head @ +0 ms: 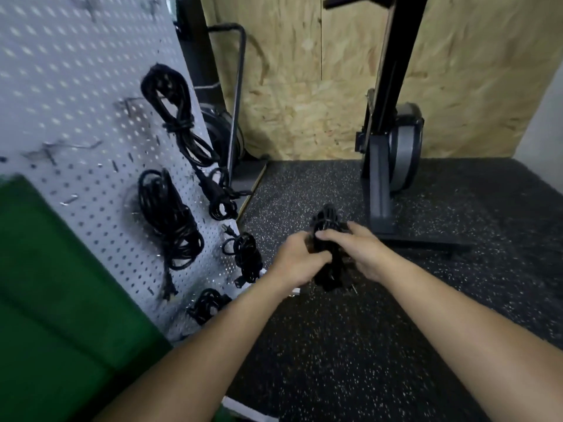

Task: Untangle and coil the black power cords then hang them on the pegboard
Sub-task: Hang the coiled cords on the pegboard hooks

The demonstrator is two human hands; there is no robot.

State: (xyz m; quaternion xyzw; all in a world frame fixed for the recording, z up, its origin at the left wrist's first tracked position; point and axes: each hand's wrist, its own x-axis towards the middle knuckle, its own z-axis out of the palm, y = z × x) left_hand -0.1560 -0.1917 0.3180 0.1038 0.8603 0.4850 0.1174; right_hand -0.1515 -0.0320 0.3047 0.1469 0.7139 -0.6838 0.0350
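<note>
I hold a coiled black power cord point(327, 220) in front of me over the floor. My left hand point(297, 258) grips its left side and my right hand point(358, 251) wraps its fingers over the top and right side. The lower end of the coil hangs below my hands. On the white pegboard point(67, 95) to the left hang several coiled black cords: one high point(175, 117), one lower point(170, 220), and smaller bundles near the board's bottom edge point(246, 260). The picture is blurred by motion.
A green surface point(45, 300) fills the lower left. Black speckled rubber flooring point(365, 345) lies below. A black exercise machine with a grey wheel point(399, 147) stands ahead against an OSB wall point(304, 86). A metal stand point(236, 117) is behind the pegboard.
</note>
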